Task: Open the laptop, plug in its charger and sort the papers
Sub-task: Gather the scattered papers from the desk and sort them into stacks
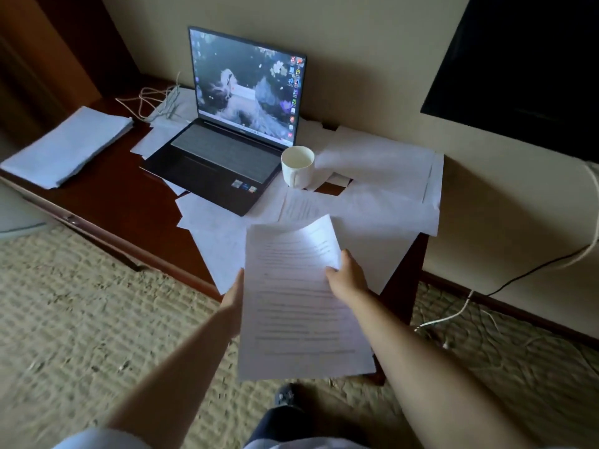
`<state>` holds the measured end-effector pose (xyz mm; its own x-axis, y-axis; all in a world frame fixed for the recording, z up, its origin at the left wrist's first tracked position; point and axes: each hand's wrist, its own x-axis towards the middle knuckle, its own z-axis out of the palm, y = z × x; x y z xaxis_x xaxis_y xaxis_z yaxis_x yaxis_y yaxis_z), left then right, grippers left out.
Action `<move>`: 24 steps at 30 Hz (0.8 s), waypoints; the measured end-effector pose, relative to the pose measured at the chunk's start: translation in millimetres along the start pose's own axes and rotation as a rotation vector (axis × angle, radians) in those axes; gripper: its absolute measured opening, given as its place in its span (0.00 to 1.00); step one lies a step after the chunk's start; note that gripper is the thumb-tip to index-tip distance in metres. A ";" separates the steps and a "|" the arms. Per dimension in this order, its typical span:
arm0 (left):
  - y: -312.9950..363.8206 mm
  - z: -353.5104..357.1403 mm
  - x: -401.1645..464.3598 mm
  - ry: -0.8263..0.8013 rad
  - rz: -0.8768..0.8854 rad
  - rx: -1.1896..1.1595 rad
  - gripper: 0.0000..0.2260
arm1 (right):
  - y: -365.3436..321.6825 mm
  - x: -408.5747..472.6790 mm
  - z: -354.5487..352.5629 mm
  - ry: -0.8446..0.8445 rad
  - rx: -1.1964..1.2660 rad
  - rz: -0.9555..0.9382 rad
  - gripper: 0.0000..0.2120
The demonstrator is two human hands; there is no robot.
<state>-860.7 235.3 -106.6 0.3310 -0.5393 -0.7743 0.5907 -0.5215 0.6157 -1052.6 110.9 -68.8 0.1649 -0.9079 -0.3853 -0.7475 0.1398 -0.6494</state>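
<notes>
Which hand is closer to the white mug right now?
Right. The right hand pinches the held sheets' right edge, below the white mug. The left hand holds their left edge, lower and farther left.

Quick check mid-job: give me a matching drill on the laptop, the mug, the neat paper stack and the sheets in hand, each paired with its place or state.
Things:
1. laptop
2. white mug
3. neat paper stack
4. held sheets

Places or states:
A. at the desk's left end
B. gripped by both hands, off the desk
C. open, screen lit
D. beside the laptop's right front corner

Pairs: 1-C, 2-D, 3-A, 4-B
</notes>
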 end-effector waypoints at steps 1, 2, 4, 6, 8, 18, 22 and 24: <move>11.8 15.0 -15.2 -0.010 -0.001 -0.006 0.26 | -0.4 3.0 3.7 0.012 -0.045 0.004 0.11; 16.7 21.4 -20.2 -0.030 -0.022 0.002 0.27 | 2.2 7.6 9.1 0.032 -0.077 0.012 0.11; 21.8 26.1 -23.3 -0.017 -0.028 0.018 0.27 | 2.1 11.9 15.1 0.088 -0.096 0.020 0.12; 25.1 27.4 -21.5 -0.008 -0.015 0.064 0.22 | -0.3 17.6 18.9 0.137 -0.102 0.015 0.10; 26.3 28.5 -17.3 0.033 0.011 0.162 0.15 | -3.7 24.9 20.5 0.160 -0.140 -0.020 0.09; 31.5 23.2 -16.3 0.277 0.405 0.595 0.05 | -1.9 26.6 28.4 0.455 -0.044 0.114 0.28; 39.4 1.8 -25.7 0.426 0.522 0.595 0.05 | 20.9 25.7 5.1 0.330 -0.363 0.171 0.28; 36.0 -3.7 -28.8 0.450 0.505 0.566 0.06 | 22.7 25.3 -0.5 0.103 -0.531 0.168 0.33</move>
<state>-846.3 234.5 -62.7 0.7830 -0.5443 -0.3010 -0.1177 -0.6048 0.7876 -1065.7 90.9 -93.0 -0.0277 -0.9281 -0.3712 -0.9836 0.0915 -0.1556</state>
